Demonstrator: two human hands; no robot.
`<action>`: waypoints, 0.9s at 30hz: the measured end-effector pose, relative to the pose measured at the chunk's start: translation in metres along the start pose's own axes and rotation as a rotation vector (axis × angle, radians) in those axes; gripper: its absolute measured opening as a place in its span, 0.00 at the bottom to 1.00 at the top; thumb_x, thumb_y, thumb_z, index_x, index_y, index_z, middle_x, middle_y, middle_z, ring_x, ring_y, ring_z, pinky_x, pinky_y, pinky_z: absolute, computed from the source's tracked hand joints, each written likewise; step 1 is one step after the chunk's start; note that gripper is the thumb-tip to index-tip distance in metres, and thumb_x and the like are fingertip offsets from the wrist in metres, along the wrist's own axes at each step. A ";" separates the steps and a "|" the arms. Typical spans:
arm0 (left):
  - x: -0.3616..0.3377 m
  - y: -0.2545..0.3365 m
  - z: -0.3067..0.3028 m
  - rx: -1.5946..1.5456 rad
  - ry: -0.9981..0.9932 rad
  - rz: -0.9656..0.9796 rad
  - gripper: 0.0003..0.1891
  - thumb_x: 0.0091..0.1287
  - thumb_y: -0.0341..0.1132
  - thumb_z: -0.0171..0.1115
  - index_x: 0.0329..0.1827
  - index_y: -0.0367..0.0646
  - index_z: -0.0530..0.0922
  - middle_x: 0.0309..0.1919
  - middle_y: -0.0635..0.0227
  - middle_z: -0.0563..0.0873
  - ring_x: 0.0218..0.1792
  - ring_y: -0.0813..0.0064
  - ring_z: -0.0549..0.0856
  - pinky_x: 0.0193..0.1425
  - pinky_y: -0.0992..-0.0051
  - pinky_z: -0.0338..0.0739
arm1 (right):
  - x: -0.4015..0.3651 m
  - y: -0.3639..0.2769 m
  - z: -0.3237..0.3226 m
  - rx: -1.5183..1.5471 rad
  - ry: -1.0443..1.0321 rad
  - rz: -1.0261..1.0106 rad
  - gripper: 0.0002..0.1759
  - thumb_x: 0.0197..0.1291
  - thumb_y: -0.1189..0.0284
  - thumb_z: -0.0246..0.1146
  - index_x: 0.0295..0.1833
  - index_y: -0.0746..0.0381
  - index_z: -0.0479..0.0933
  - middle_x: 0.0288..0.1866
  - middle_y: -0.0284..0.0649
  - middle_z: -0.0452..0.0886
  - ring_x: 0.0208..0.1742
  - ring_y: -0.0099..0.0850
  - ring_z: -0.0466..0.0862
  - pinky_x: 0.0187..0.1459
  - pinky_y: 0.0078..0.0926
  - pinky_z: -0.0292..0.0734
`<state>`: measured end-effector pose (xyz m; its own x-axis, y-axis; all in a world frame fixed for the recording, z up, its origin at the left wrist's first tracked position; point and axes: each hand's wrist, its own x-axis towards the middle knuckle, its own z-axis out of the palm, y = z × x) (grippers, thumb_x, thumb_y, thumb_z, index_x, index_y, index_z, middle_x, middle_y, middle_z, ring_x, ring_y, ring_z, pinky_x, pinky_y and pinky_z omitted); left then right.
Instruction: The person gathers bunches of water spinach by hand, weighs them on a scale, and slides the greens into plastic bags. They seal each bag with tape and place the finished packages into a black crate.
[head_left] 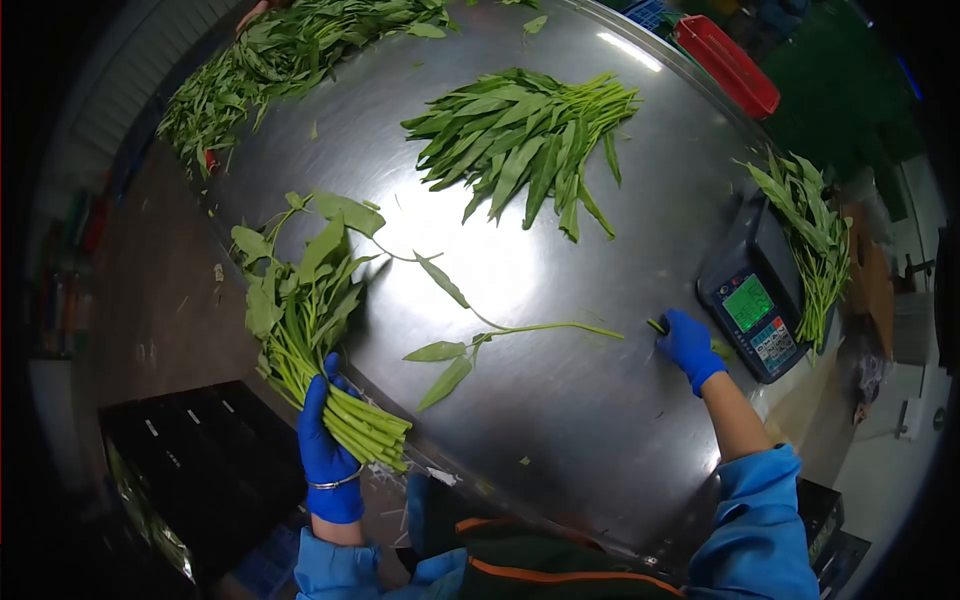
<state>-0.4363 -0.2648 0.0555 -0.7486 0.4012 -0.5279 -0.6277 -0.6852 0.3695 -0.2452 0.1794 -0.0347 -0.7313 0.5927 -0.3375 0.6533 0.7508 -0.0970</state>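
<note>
My left hand [328, 445], in a blue glove, is wrapped round the stems of a leafy green bunch [310, 340] at the table's near left edge. Toward the right, my right hand [690, 348], also gloved in blue, is closed on a short piece of green stem [657, 326] beside the scale. Between the hands, a loose leafy stem [540, 328] lies on the metal table [560, 430]. Farther back lies another leafy bunch [525, 140], its stems pointing right.
A digital scale [762, 318] with a lit green display bears a bunch of greens [815, 245]. A large leafy pile [290, 60] covers the back left, where part of another person's hand [252, 14] shows. A red crate [727, 66] is beyond the table.
</note>
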 end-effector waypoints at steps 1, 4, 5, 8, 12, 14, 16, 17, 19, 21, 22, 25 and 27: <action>-0.002 0.003 0.001 0.003 0.003 0.005 0.20 0.65 0.34 0.51 0.59 0.39 0.65 0.34 0.67 0.80 0.35 0.74 0.80 0.41 0.75 0.77 | 0.010 -0.009 -0.003 0.281 -0.050 -0.032 0.11 0.43 0.72 0.62 0.34 0.62 0.72 0.36 0.45 0.76 0.39 0.38 0.78 0.39 0.34 0.72; -0.015 0.011 0.031 -0.141 -0.149 0.248 0.22 0.66 0.34 0.50 0.64 0.46 0.61 0.39 0.62 0.81 0.40 0.71 0.81 0.45 0.75 0.78 | -0.004 -0.143 -0.104 1.558 0.137 -0.277 0.16 0.42 0.67 0.66 0.37 0.62 0.73 0.42 0.39 0.74 0.44 0.27 0.74 0.42 0.25 0.71; -0.021 0.017 0.039 -0.163 -0.206 0.311 0.23 0.66 0.34 0.49 0.65 0.46 0.59 0.41 0.62 0.81 0.42 0.70 0.81 0.47 0.74 0.77 | -0.003 -0.144 -0.093 1.563 0.146 -0.273 0.16 0.42 0.67 0.66 0.37 0.62 0.73 0.42 0.39 0.74 0.44 0.27 0.74 0.42 0.25 0.71; -0.034 0.034 0.047 -0.006 -0.308 0.428 0.25 0.67 0.34 0.48 0.66 0.46 0.55 0.44 0.61 0.80 0.43 0.69 0.81 0.51 0.71 0.76 | 0.006 -0.133 -0.043 0.375 0.066 -0.382 0.12 0.44 0.68 0.61 0.35 0.63 0.75 0.38 0.42 0.74 0.42 0.35 0.74 0.42 0.31 0.70; -0.040 0.000 0.089 0.045 -0.347 0.276 0.26 0.68 0.34 0.45 0.68 0.45 0.51 0.54 0.66 0.74 0.42 0.75 0.79 0.51 0.72 0.75 | -0.028 -0.096 0.021 0.075 0.133 -0.291 0.10 0.45 0.68 0.58 0.33 0.62 0.75 0.35 0.45 0.74 0.37 0.41 0.75 0.39 0.38 0.70; -0.041 -0.032 0.097 0.210 -0.225 0.270 0.26 0.67 0.33 0.47 0.67 0.46 0.53 0.51 0.69 0.76 0.40 0.79 0.78 0.50 0.74 0.74 | -0.055 -0.080 0.029 0.669 0.290 -0.099 0.09 0.50 0.67 0.57 0.31 0.62 0.73 0.35 0.43 0.76 0.28 0.36 0.76 0.32 0.34 0.72; -0.047 -0.072 0.099 0.348 -0.309 0.086 0.25 0.65 0.31 0.50 0.65 0.47 0.58 0.47 0.69 0.77 0.44 0.79 0.77 0.52 0.72 0.72 | -0.101 -0.060 -0.018 1.178 0.229 0.171 0.08 0.53 0.67 0.56 0.34 0.61 0.72 0.34 0.41 0.76 0.27 0.31 0.74 0.29 0.29 0.70; -0.056 -0.097 0.108 0.487 -0.282 -0.012 0.24 0.63 0.30 0.53 0.63 0.46 0.61 0.45 0.67 0.78 0.43 0.77 0.78 0.50 0.71 0.74 | -0.127 -0.048 -0.041 1.675 0.105 0.429 0.08 0.55 0.67 0.55 0.36 0.60 0.72 0.33 0.39 0.76 0.25 0.25 0.73 0.27 0.23 0.69; -0.066 -0.162 0.093 0.536 -0.189 -0.309 0.21 0.58 0.26 0.58 0.56 0.43 0.66 0.42 0.64 0.78 0.42 0.73 0.79 0.48 0.70 0.75 | -0.182 -0.033 -0.039 1.615 0.066 0.394 0.09 0.59 0.67 0.52 0.40 0.59 0.72 0.30 0.34 0.75 0.24 0.18 0.70 0.24 0.18 0.66; -0.072 -0.231 0.061 0.675 -0.158 -0.505 0.18 0.54 0.28 0.64 0.47 0.39 0.72 0.38 0.65 0.79 0.38 0.72 0.80 0.43 0.73 0.75 | -0.222 -0.040 -0.007 1.602 -0.018 0.471 0.11 0.59 0.64 0.52 0.41 0.60 0.72 0.29 0.33 0.74 0.24 0.18 0.69 0.25 0.16 0.66; -0.073 -0.260 0.043 0.699 -0.167 -0.544 0.16 0.55 0.29 0.64 0.47 0.38 0.72 0.36 0.66 0.79 0.35 0.74 0.80 0.39 0.74 0.75 | -0.238 -0.044 0.006 1.565 -0.109 0.530 0.14 0.60 0.62 0.51 0.41 0.61 0.72 0.29 0.32 0.74 0.24 0.17 0.69 0.25 0.15 0.65; -0.071 -0.306 0.001 0.593 -0.159 -0.786 0.16 0.58 0.32 0.61 0.48 0.39 0.72 0.36 0.68 0.79 0.34 0.75 0.80 0.36 0.76 0.75 | -0.259 -0.043 0.046 1.860 -0.100 0.596 0.18 0.61 0.57 0.51 0.43 0.61 0.72 0.29 0.30 0.73 0.25 0.15 0.67 0.26 0.12 0.62; -0.075 -0.310 0.003 0.702 -0.188 -0.713 0.17 0.62 0.39 0.57 0.51 0.41 0.70 0.35 0.65 0.80 0.33 0.71 0.81 0.38 0.72 0.77 | -0.258 -0.033 0.052 1.820 -0.243 0.647 0.22 0.60 0.55 0.54 0.46 0.64 0.73 0.32 0.31 0.74 0.29 0.18 0.71 0.33 0.13 0.67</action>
<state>-0.1863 -0.0806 -0.0175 -0.1344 0.7071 -0.6942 -0.8789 0.2386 0.4131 -0.0677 -0.0133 0.0069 -0.4019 0.4451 -0.8002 0.2760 -0.7744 -0.5693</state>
